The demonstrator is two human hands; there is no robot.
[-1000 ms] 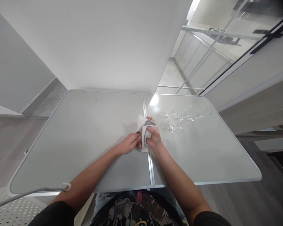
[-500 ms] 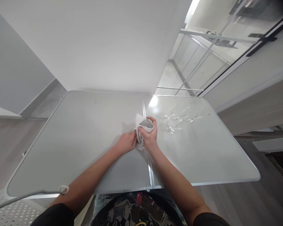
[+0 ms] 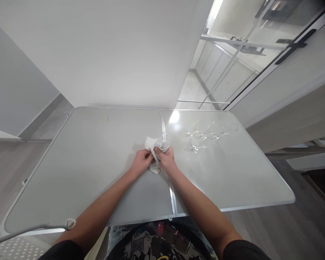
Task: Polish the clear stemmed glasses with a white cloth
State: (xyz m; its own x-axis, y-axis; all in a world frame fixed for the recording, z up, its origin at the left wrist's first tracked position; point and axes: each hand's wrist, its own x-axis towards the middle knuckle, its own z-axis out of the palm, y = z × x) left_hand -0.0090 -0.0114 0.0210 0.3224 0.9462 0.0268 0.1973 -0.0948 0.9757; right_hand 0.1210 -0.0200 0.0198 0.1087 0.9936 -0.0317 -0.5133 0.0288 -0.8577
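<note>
Over the table's seam, my right hand [image 3: 166,160] is closed around a clear drinking glass [image 3: 164,143], its rim tilted up and away. A white cloth [image 3: 151,143] is wrapped around the glass's left side and hangs below it. My left hand [image 3: 141,161] pinches the cloth against the lower left of the glass; its fingertips are partly hidden in the folds. To the right, several clear glasses [image 3: 196,139] stand or lie grouped on the table; their outlines are too faint to tell apart.
The light grey folding table [image 3: 97,162] has a metal seam down its middle and a raised pale edge. A white wall [image 3: 119,54] rises behind it. A grey rod with a looped end [image 3: 70,224] reaches over the front left corner. A glazed door [image 3: 233,65] stands at the right back.
Both hands, with the glass and cloth, have shifted slightly left. The glass has turned, so more of its clear bowl shows above the cloth. The view has moved a little.
</note>
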